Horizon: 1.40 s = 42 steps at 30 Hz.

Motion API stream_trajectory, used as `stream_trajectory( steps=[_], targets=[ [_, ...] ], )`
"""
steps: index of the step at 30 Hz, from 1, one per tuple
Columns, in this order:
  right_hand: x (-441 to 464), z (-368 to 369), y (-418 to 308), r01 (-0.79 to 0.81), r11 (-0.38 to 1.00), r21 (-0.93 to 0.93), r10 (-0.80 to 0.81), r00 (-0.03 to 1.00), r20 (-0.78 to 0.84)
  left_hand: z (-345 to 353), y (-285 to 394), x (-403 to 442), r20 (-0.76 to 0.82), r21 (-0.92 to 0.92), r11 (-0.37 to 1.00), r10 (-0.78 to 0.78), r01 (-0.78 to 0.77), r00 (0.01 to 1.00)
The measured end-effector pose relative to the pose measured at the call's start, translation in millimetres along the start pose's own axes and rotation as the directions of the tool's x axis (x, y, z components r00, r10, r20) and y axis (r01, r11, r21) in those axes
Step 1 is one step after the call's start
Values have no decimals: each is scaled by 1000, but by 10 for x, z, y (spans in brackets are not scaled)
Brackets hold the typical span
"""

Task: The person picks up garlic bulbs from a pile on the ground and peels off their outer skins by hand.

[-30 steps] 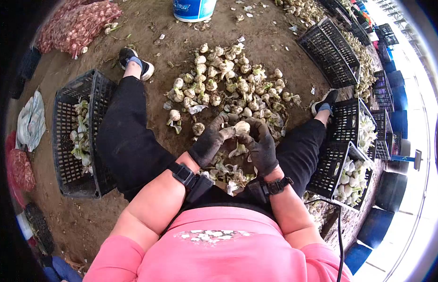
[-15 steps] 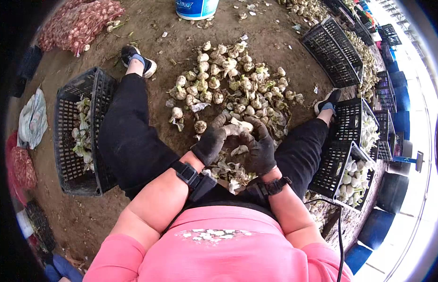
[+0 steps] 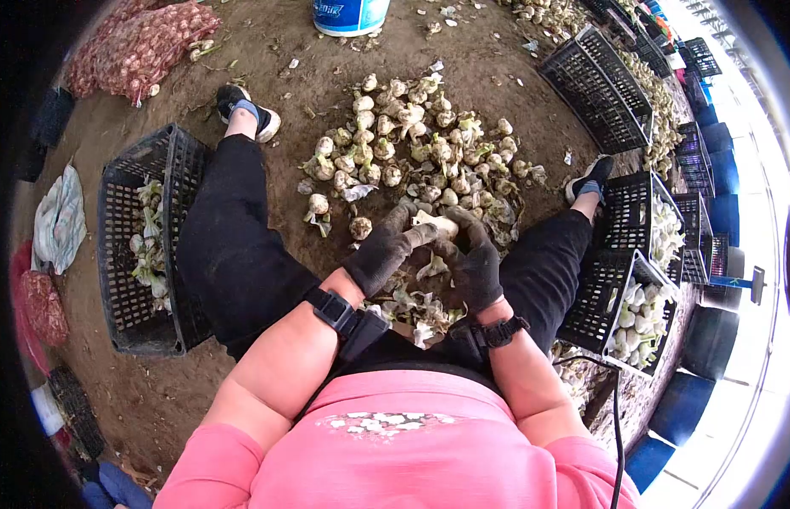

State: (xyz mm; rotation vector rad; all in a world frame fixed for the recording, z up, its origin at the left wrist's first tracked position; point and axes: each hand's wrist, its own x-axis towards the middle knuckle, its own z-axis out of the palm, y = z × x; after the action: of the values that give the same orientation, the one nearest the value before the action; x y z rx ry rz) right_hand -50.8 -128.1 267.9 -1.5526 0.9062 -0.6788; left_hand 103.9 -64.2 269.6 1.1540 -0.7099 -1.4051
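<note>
Between my legs, a garlic bulb (image 3: 438,226) is held up by both gloved hands. My left hand (image 3: 386,248) pinches it from the left side, fingers bent around its near end. Wrapped about its right side are the fingers of my right hand (image 3: 473,265). Just beyond the hands lies a loose heap of garlic bulbs (image 3: 420,140) with dry skins and stems on the dirt floor. Beneath the hands, peeled garlic skins (image 3: 416,310) are scattered near my lap. Parts of the held bulb are hidden by the glove fingers.
A black crate (image 3: 140,318) with some garlic stands by my left leg. On the right, crates of cleaned white garlic (image 3: 639,322) stand beside my other leg, with a tilted black crate (image 3: 599,89) farther off. Red net sacks (image 3: 140,51) and a blue-white bucket (image 3: 351,15) are ahead.
The fingers of my left hand have shifted slightly on the garlic bulb, and the hands turn it a little. A piece of skin below the hands looks shifted. The view tilts slightly.
</note>
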Motion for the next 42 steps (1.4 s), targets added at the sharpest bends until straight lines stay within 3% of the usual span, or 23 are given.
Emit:
stream_trajectory(
  steps=[2, 3, 4, 5, 7, 8, 9, 11, 12, 13, 15, 16, 17, 19, 20, 24, 27, 29, 30, 32, 35, 40, 42],
  targets=[
    [-36, 18, -94, 142, 954, -265, -143, 990, 14, -68, -163, 30, 30, 96, 994, 41, -44, 999],
    [-42, 16, -74, 140, 954, -263, -140, 990, 18, -105, -238, 48, 66, 193, 977, 82, -94, 994],
    [-42, -2, -42, 77, 967, -242, -72, 997, 29, -84, -197, 53, 59, 73, 997, 21, -26, 998],
    [-39, -15, -15, 14, 975, -221, -6, 999, 40, -94, -280, 54, 60, 74, 997, 22, -26, 998],
    [-46, 15, 7, -107, 988, 110, 91, 986, 140, -97, -339, 53, -102, 232, 967, 129, -102, 986],
    [-57, 28, -3, -138, 975, 172, 115, 984, 138, -67, -276, 17, -54, -97, 995, -17, 12, 998],
    [-30, 27, -21, -136, 976, 170, 113, 984, 141, -47, -194, 10, -56, -98, 995, -14, 9, 998],
    [-14, 29, -40, -163, 925, 343, 139, 986, 96, 0, -9, -28, -13, -204, 977, -73, 69, 997],
    [13, 18, -32, -155, 926, 343, 131, 987, 90, -10, -86, 18, -19, -126, 991, 46, -48, 999],
    [-7, 5, 2, -143, 945, 293, 114, 987, 112, -10, -113, 23, -13, -127, 991, 43, -44, 999],
    [-33, -1, 59, -119, 975, 188, 87, 981, 172, -29, -160, 28, 10, 76, 997, -2, 1, 1000],
    [-46, 38, -128, -8, 999, 31, 1, 979, 202, -15, -146, 34, 3, 114, 993, 24, -24, 1000],
    [-41, 48, -75, -8, 999, 33, 1, 979, 205, -4, -128, 24, 0, 114, 993, 23, -23, 1000],
    [-30, 67, 93, -69, 989, 133, 41, 979, 201, 30, -65, -10, -40, -61, 994, -94, 92, 995],
    [-20, 59, 134, -96, 979, 182, 59, 979, 197, 0, -110, 27, -57, 110, 994, -11, 18, 998],
    [-22, 33, 151, -99, 995, 22, 95, 983, 156, -23, -17, -29, -46, 194, 981, 15, -5, 999],
    [-33, 16, 212, -165, 983, 75, 153, 979, 137, -66, -153, 11, 16, 37, 999, -8, 8, 1000],
    [-42, 7, 123, -240, 940, 242, 204, 965, 161, -53, -139, 2, 27, -152, 982, -105, 108, 994],
    [-33, 14, 71, -239, 940, 243, 203, 966, 161, -46, -126, 14, 27, -150, 983, -105, 108, 994],
    [-32, 31, -9, -106, 992, 75, 93, 983, 157, -28, -111, 31, -57, 250, 966, -56, 69, 997],
    [-31, 25, 48, -161, 978, 132, 137, 976, 171, -31, -155, 23, -55, 147, 989, 15, -7, 998],
    [-29, 9, 154, -130, 991, 23, 126, 982, 139, 2, -252, 31, -51, 204, 975, 99, -86, 994],
    [-54, 58, 107, -66, 980, -189, 77, 995, 56, -5, -460, 102, -137, 456, 848, 366, -269, 921]
  ],
)
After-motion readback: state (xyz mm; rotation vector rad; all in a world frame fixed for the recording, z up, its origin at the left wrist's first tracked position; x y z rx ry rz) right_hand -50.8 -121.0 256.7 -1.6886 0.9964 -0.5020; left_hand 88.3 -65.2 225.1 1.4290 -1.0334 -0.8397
